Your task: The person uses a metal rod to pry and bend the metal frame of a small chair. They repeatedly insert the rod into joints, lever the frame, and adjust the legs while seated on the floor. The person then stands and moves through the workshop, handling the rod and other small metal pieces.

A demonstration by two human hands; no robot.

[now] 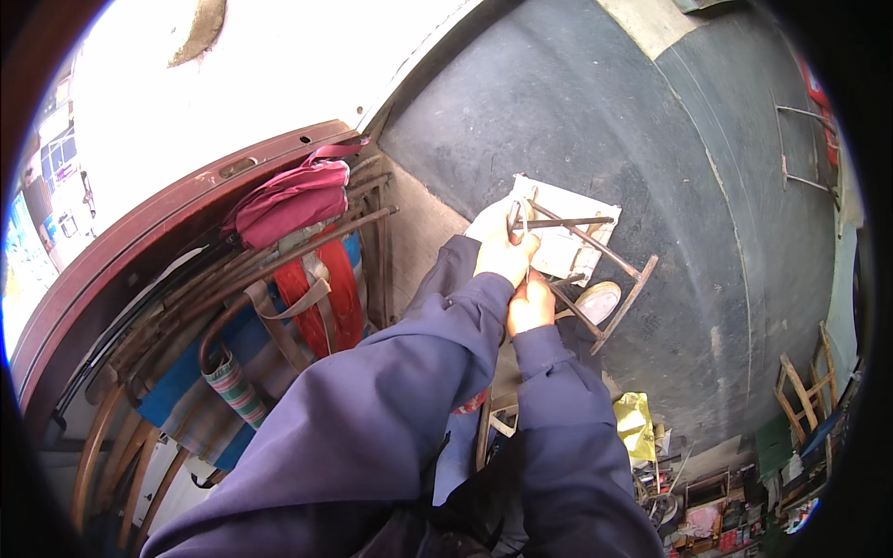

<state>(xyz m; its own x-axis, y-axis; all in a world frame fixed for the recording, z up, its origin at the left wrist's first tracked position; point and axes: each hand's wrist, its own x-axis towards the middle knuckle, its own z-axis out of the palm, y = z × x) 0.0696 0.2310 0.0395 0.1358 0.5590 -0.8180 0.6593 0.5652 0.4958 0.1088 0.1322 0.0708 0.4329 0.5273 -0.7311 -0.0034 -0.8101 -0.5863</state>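
Note:
A small folding stool [558, 253] with a whitish seat and rusty metal legs lies tipped over on the dark floor before me, its legs sticking out to the right. At its near left side my left hand [507, 249] is closed round a thin pale strip [525, 216] beside the metal frame. Just below, my right hand [531, 303] is closed too, thumb up, at the lower end of the same strip. The hands nearly touch. Exactly how the strip runs round the frame is hidden by my fingers.
At left, folded chairs [223, 288] with brown frames, red and striped cloth and a maroon folded bag [293, 200] lean against a brown metal rail. A light shoe [598, 302] is by the stool legs. A yellow bag [634, 426] and mixed clutter lie at lower right.

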